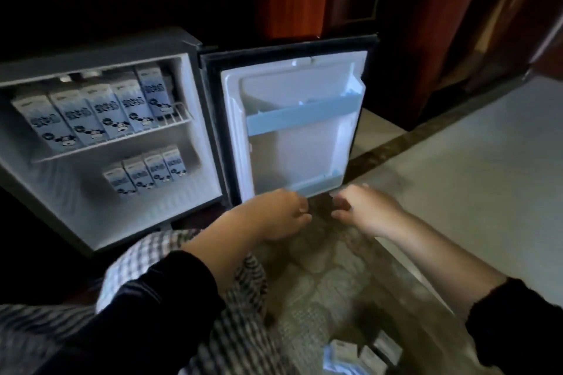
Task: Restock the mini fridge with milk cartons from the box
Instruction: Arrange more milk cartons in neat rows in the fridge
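- The mini fridge (91,210) is standing open on the floor, with its door (304,155) swinging out to the fridge's right.
- Five milk cartons (100,113) are standing side by side on the fridge's wire shelf (122,138), leaning a little.
- Four more cartons (146,172) are sitting in a row on the fridge's bottom, towards its back right.
- The two door racks (304,114) are showing nothing in them.
- The left hand (274,213) is hovering just in front of the door's lower edge, fingers loosely curled and holding nothing.
- The right hand (365,207) is hovering beside it, near the door's outer corner, fingers likewise loose and gripping nothing; the two hands are staying apart.
- A few loose cartons (356,356) are lying well in front of the fridge, at the bottom edge of the view; motion blur is hiding what they are lying in.
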The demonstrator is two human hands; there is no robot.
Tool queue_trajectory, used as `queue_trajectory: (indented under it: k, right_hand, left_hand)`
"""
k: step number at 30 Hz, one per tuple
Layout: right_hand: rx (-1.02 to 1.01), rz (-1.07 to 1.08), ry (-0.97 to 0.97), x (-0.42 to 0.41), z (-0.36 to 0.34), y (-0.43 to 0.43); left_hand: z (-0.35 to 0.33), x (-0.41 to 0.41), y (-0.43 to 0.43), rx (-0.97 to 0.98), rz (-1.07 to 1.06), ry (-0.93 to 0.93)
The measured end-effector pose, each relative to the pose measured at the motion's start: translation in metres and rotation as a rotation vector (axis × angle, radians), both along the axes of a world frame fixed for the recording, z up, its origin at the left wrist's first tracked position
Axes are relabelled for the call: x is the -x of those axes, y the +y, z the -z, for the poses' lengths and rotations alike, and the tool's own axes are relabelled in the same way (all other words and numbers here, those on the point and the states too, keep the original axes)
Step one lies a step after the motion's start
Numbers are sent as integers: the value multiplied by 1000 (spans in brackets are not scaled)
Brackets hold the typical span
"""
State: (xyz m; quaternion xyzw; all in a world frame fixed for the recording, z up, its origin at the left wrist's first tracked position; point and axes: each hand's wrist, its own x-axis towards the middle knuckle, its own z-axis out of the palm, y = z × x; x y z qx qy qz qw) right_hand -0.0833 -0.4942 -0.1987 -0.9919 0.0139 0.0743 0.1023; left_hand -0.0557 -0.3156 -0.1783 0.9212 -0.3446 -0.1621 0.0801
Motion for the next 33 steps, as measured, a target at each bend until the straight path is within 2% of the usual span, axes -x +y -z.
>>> queue_trajectory:
  k: [7, 12, 15, 20, 27, 33]
  right_hand:
    - [-47, 145, 217, 50, 75, -45]
    - [-135, 200, 342, 89, 130, -64]
    - [-51, 220, 430, 107, 160, -70]
    - [-119, 248, 526, 131, 219, -84]
    - [-190, 421, 581, 147, 261, -81]
    - [-187, 505, 484, 140, 265, -82]
  left_hand:
    - [67, 28, -55, -133, 51, 202]
    - [125, 48, -76, -169, -14, 371]
    - [157, 62, -85, -165, -69, 471]
    - [192, 84, -94, -211, -92, 556]
    - [211, 89, -106, -216, -130, 581]
    - [220, 92, -106, -221, -123, 589]
